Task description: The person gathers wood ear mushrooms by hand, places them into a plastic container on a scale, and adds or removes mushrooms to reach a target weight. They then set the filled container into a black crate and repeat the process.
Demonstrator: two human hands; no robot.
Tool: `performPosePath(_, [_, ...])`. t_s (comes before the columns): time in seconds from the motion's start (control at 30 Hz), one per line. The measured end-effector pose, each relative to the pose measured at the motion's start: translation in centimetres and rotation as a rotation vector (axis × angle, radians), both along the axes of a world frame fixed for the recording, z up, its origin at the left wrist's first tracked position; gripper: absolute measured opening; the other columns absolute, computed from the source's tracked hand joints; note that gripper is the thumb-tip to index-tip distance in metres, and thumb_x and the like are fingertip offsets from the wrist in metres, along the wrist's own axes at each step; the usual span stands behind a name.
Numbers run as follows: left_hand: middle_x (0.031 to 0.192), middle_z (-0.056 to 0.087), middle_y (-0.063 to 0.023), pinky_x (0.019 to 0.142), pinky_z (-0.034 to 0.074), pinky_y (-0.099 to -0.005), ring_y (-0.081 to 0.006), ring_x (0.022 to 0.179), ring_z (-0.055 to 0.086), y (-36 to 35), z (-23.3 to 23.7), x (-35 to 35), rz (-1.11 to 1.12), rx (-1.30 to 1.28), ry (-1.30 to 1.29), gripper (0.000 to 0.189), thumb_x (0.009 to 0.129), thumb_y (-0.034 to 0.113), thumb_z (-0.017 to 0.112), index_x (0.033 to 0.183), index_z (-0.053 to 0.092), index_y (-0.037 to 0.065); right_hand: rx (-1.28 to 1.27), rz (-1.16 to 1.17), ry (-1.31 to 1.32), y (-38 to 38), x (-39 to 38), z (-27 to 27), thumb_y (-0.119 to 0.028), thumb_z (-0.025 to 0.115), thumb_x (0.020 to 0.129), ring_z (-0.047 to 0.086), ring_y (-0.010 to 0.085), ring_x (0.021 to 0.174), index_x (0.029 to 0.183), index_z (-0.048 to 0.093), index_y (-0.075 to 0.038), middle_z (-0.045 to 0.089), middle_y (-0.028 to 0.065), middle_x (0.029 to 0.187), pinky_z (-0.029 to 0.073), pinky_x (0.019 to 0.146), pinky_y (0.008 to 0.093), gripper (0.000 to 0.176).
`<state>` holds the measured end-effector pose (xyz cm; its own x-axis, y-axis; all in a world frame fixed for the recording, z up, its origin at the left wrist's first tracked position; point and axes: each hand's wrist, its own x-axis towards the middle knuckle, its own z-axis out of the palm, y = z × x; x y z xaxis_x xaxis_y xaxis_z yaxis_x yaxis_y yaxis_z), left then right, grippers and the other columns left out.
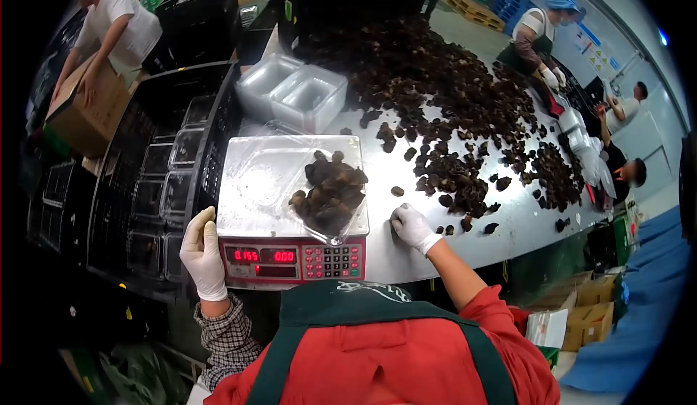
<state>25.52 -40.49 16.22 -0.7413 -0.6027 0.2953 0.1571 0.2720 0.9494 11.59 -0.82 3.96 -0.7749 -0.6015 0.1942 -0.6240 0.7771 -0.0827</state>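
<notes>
On the steel table stands a red and silver scale (247, 180) with a lit display reading 0.155. Its plate bears a clear plastic tray (335, 239), tilted, holding a heap of dark brown fungus-like pieces (330, 191). My left hand (203, 256), in a white glove, is beside the scale's left edge, fingers curled towards the thumb, with nothing visible between them. Right of the scale, my right hand (415, 229), also gloved, rests on the table (392, 260) with its fingers curled in; what they hold, if anything, is hidden. A loose piece (397, 191) lies just above it.
A large dark pile (435, 71) spreads across the table's back and right. Stacked clear trays (308, 96) stand behind the scale. A black crate (116, 187) with clear trays is at left. One person (123, 27) handles a cardboard box (91, 111); other people work at right.
</notes>
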Motion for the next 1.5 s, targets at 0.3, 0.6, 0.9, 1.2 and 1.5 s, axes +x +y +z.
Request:
performPosePath(0.3, [0.111, 0.062, -0.0107, 0.09, 0.047, -0.027, -0.017, 0.1, 0.06, 0.4, -0.1, 0.2, 0.048, -0.046, -0.007, 0.021, 0.093, 0.002, 0.051, 0.111, 0.061, -0.005, -0.348, -0.335, -0.305, 1.3, -8.7, 4.1, -0.01, 0.059, 0.08, 0.059, 0.0349, 0.089, 0.107, 0.062, -0.002, 0.057, 0.0194, 0.104, 0.048, 0.081, 0.0398, 0.028])
performPosePath(0.6, [0.099, 0.064, -0.0087, 0.076, 0.048, -0.0227, -0.0132, 0.086, 0.06, 3.2, 1.3, 3.5, 0.319, -0.084, -0.039, 0.018, 0.086, 0.002, 0.062, 0.103, 0.065, -0.004, -0.31, -0.252, -0.296, -2.1, -18.9, 1.4, -0.01, 0.061, 0.077, 0.055, 0.0409, 0.105, 0.125, 0.055, -0.008, 0.056, 0.0234, 0.113, 0.045, 0.092, 0.0419, 0.049])
performPosePath(0.9, [0.1, 0.064, -0.0086, 0.078, 0.049, -0.0235, -0.0134, 0.088, 0.061, 3.9, 0.7, 5.6, 0.417, -0.112, -0.089, 0.018, 0.086, 0.002, 0.063, 0.103, 0.065, -0.003, -0.626, -0.081, -0.274, -4.0, -20.0, 3.8, -0.006, 0.065, 0.076, 0.063, 0.0312, 0.09, 0.103, 0.063, 0.0, 0.064, 0.0178, 0.099, 0.051, 0.081, 0.036, 0.028])
performPosePath(1.2, [0.098, 0.067, -0.0141, 0.082, 0.049, -0.03, -0.024, 0.089, 0.064, 3.7, 1.7, 2.6, 0.289, -0.246, -0.01, 0.02, 0.08, 0.002, 0.066, 0.1, 0.066, -0.002, -0.511, 0.498, -0.372, -13.1, -5.3, 18.3, -0.001, 0.065, 0.078, 0.057, 0.0305, 0.097, 0.118, 0.059, -0.005, 0.058, 0.0147, 0.105, 0.047, 0.086, 0.0356, 0.041])
performPosePath(1.5, [0.098, 0.065, -0.0091, 0.082, 0.047, -0.0258, -0.0158, 0.09, 0.061, 1.9, 0.6, 4.5, 0.203, -0.106, 0.007, 0.015, 0.088, 0.002, 0.06, 0.101, 0.065, -0.004, -0.422, 0.542, -0.114, -12.7, -5.1, 18.6, -0.016, 0.062, 0.081, 0.057, 0.037, 0.095, 0.109, 0.063, -0.006, 0.061, 0.0174, 0.098, 0.047, 0.081, 0.0417, 0.029])
